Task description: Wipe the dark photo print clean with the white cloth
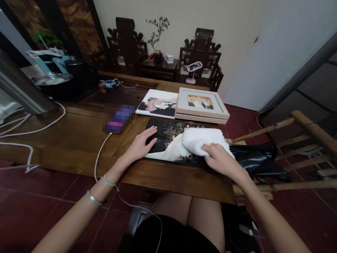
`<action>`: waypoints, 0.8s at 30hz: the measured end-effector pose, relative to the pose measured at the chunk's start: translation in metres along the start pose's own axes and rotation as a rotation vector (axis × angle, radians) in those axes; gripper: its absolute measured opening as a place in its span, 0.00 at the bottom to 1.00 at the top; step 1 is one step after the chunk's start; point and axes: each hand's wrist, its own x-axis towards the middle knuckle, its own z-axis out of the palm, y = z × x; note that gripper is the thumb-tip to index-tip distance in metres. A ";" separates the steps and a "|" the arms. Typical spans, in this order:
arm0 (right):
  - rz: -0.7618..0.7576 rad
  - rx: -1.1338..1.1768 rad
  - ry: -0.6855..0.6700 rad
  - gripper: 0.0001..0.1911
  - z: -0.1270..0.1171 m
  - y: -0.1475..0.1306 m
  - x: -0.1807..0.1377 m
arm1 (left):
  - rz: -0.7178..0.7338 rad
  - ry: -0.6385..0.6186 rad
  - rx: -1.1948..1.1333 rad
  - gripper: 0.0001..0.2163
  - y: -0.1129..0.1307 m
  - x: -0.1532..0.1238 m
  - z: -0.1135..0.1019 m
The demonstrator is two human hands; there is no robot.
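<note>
A dark photo panel [167, 136] with a pale gown in its picture lies flat near the front edge of the wooden table. On the panel's left edge rests my left hand [141, 143], its fingers stretched out and holding nothing. My right hand [218, 158] grips a folded white towel [203, 140], which lies over the right part of the panel and hides some of the picture. Just behind the panel are a white photo print [159, 103] and light-framed pictures [203, 106], stacked one on another.
A phone [117, 118] with a white charging cable [98, 155] lies left of the panel. Farther left stand a grey post [15, 80] and tangled white cords [29, 147]. A pink mirror [193, 71] stands at the back. A bamboo chair [322, 140] is at the right.
</note>
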 end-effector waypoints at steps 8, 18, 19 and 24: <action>0.031 -0.021 0.094 0.12 -0.009 0.040 0.056 | 0.000 0.001 -0.002 0.20 0.000 0.000 0.000; 0.030 -0.069 0.104 0.16 0.007 0.024 0.035 | 0.008 0.007 -0.007 0.20 0.001 0.000 0.000; 0.014 -0.074 0.100 0.17 0.010 0.019 0.025 | 0.007 0.005 -0.006 0.20 0.001 0.000 0.000; -0.062 -0.051 0.031 0.20 0.021 -0.011 -0.033 | 0.007 0.007 0.009 0.20 0.000 0.000 0.001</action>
